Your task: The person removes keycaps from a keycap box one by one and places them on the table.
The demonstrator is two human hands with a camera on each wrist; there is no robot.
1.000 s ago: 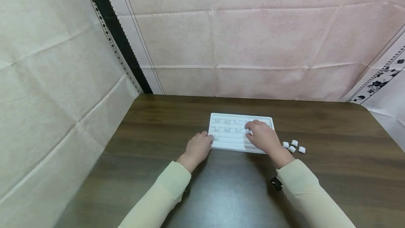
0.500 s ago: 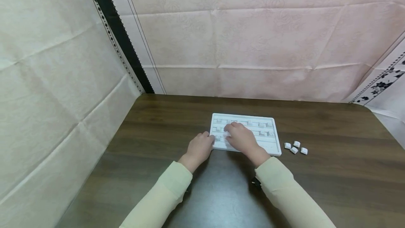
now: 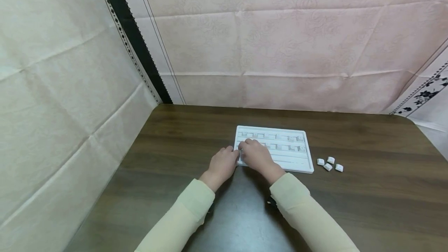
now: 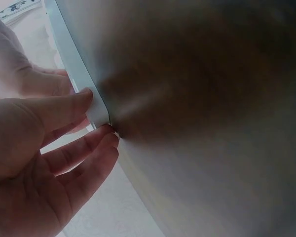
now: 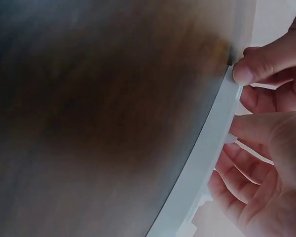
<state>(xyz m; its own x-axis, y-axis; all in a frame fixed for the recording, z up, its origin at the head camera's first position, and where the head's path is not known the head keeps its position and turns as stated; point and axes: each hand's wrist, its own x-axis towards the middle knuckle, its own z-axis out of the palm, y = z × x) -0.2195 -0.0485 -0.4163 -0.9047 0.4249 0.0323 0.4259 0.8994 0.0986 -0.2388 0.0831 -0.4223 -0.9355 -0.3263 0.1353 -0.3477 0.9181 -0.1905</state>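
Nearest, on the near side of the white board (image 3: 294, 165), two pale sleeves (image 3: 182, 213) reach in over the bench (image 3: 175, 158), with something dark (image 3: 271, 202) at the right wrist, too small to make out. The left hand (image 3: 221, 167) grips the board's near left corner, its thumb on the edge and fingers curled round the corner, seemingly to steady it. Just beside it, the right hand (image 3: 258, 160) reaches in over the board's near edge and, as the right wrist view shows it, pinches a small white piece (image 5: 230, 138) between thumb and fingers; whether that piece is seated or free is hidden. The board lies flat on the bench. Just off its right side are four white blocks (image 3: 328, 167), loose and in a small group. Farther in, toward the board's far edge, two rows carry pale fittings, too fine to tell apart. Beyond the board comes a bare strip of bench, then hanging cloth (image 3: 297, 42). The step looks to be fitting or adjusting one piece at the board's near left corner. The next move seems to call for lining that piece up and pressing it square, the left hand holding the corner firm, before letting go.
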